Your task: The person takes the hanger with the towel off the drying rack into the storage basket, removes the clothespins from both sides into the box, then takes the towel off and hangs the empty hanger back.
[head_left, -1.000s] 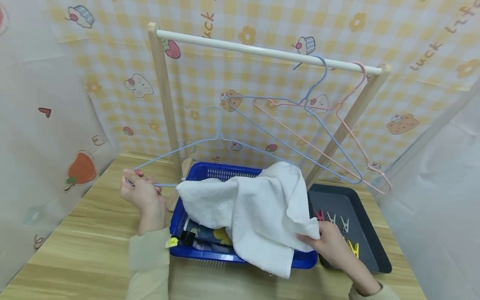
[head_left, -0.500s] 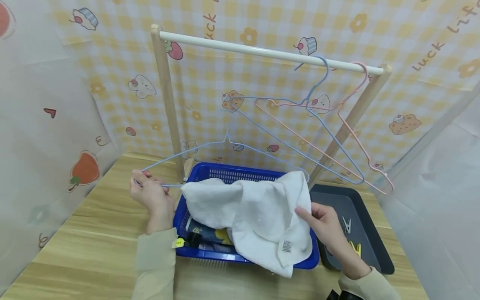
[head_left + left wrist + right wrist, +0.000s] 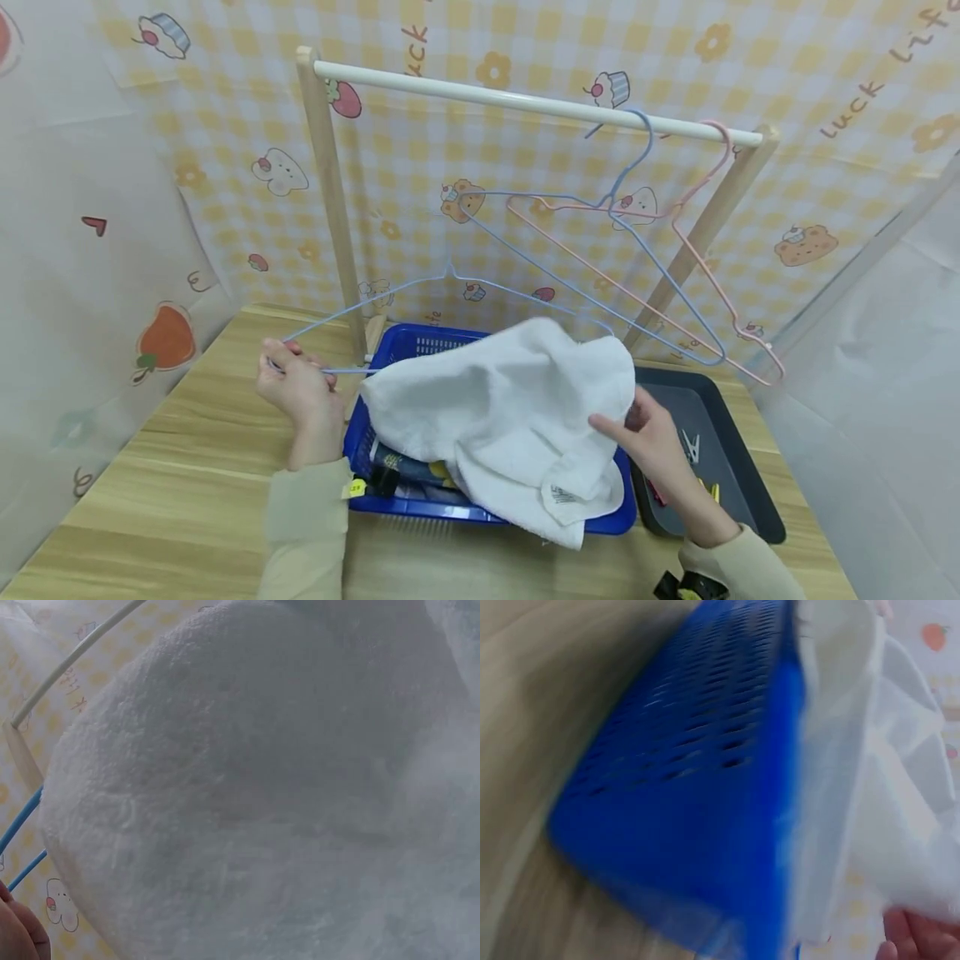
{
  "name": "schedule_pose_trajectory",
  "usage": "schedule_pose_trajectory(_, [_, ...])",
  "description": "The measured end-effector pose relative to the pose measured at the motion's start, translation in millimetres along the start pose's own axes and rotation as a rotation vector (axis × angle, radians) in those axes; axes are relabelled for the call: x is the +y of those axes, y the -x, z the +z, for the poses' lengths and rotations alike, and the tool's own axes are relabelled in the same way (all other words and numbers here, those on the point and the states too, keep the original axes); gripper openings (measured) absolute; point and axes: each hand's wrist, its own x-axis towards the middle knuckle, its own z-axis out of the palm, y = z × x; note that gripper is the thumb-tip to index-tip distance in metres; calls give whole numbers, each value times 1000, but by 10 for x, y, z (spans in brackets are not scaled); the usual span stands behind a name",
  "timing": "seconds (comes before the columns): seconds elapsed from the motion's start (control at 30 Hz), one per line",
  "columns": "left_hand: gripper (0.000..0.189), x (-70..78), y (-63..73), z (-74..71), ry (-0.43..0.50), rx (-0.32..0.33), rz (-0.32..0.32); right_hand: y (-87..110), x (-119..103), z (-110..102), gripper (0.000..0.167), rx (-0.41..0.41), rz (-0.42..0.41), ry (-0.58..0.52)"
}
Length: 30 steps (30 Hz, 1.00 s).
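Observation:
My left hand [image 3: 300,392] grips the left end of a light blue wire hanger [image 3: 360,305], whose hook points up and away. A white towel [image 3: 495,408] hangs over the hanger's lower bar and covers its right part. At the towel's right edge my right hand [image 3: 656,442] pinches the cloth, thumb in front and fingers partly hidden behind. A printed label [image 3: 564,495] shows near the towel's lower edge. The towel [image 3: 247,795] fills most of the left wrist view. Below it stands a blue basket [image 3: 405,337] with a dark patterned item [image 3: 412,467] inside.
Behind the basket rises a wooden rack with a white rail [image 3: 487,96]. A blue hanger [image 3: 667,279] and a pink hanger [image 3: 708,271] hang at its right. A dark tray [image 3: 738,467] with several clothes pegs lies right of the basket.
My right hand has let go of the towel's lower right corner and shifted up along its right edge. The towel's right side is raised and spread wider, and the hanger's hook has tipped away.

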Motion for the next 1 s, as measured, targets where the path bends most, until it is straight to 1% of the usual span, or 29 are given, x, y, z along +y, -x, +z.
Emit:
schedule_pose_trajectory(0.07, [36,-18,32,8,-34,-8,-8,-79,-56,20,33,72,102,-44])
schedule_pose_trajectory(0.13, [36,-36,53,15,-54,-11,-16,-131,-88,44,34,120,184,-59])
schedule_pose_trajectory(0.2, [35,-47,54,20,-43,-10,-5,-147,-84,65,33,122,220,-41])
schedule_pose_trajectory(0.23, [35,-49,46,24,-33,-6,10,-138,-68,73,31,104,208,-19])
schedule_pose_trajectory(0.27, [35,-48,34,25,-20,-3,22,-121,-45,79,28,79,185,16])
schedule_pose_trajectory(0.33, [35,-42,-2,28,3,0,54,-82,10,89,22,14,103,105])
schedule_pose_trajectory(0.43, [35,-15,-58,23,19,8,66,-41,93,104,15,-54,-67,230])
schedule_pose_trajectory(0.5, [35,3,-85,16,24,13,61,-43,136,116,12,-55,-184,313])
schedule_pose_trajectory(0.53, [35,12,-91,14,21,14,57,-47,151,121,11,-52,-225,343])
schedule_pose_trajectory(0.57, [35,21,-91,11,20,14,50,-56,164,128,14,-47,-257,373])
schedule_pose_trajectory(0.63, [35,30,-83,9,11,9,39,-84,180,146,15,-41,-289,419])
schedule_pose_trajectory(0.7, [35,33,-66,8,-5,-3,26,-117,188,168,16,-66,-264,436])
schedule_pose_trajectory(0.8, [35,30,-37,4,2,-21,12,-184,192,207,4,-91,-182,439])
schedule_pose_trajectory(0.87, [35,30,-24,1,17,-35,12,-230,181,219,4,-53,-117,424])
schedule_pose_trajectory(0.93, [35,29,-18,-2,28,-48,15,-274,164,218,8,15,-42,385])
schedule_pose_trajectory(1.0, [35,30,-16,-4,25,-60,14,-309,149,210,11,81,14,334])
